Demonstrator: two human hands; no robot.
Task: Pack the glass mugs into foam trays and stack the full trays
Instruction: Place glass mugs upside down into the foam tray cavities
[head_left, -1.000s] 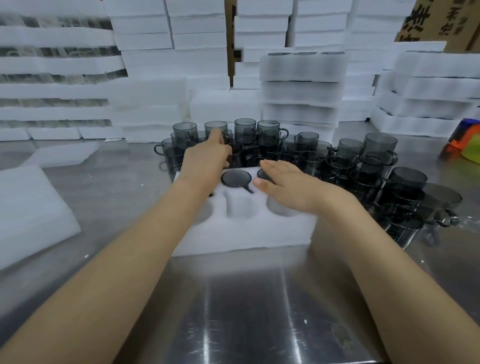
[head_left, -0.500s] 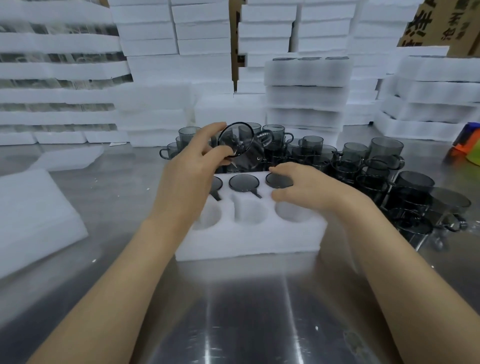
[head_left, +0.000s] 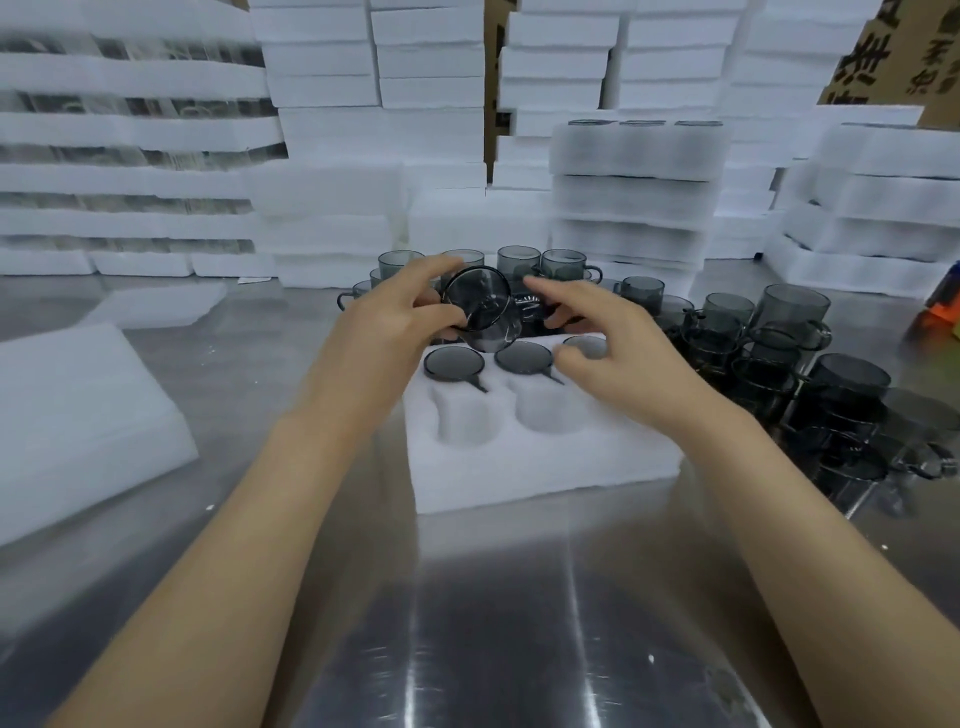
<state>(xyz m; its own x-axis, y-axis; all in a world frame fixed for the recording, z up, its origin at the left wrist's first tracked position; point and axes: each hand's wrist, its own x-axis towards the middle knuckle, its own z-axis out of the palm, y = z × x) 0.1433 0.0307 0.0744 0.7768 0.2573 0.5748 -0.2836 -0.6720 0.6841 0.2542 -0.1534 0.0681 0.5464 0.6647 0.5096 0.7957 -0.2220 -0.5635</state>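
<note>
Aloft, left hand (head_left: 395, 322) grips mug (head_left: 480, 312) — above tray (head_left: 545, 467)

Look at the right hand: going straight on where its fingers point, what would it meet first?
Probably the tilted glass mug held by the left hand, just beyond the fingers of the right hand, though depth is unclear.

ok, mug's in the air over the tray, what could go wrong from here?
1. The left hand pinches the tilted mug by its rim, above the packed mugs; a slip means glass on glass.
2. The right hand reaches close to the loose mugs beside the tray; a sweep could topple them.
3. Packed handles sit in slots; a misturned mug may not seat in an empty pocket.
</note>
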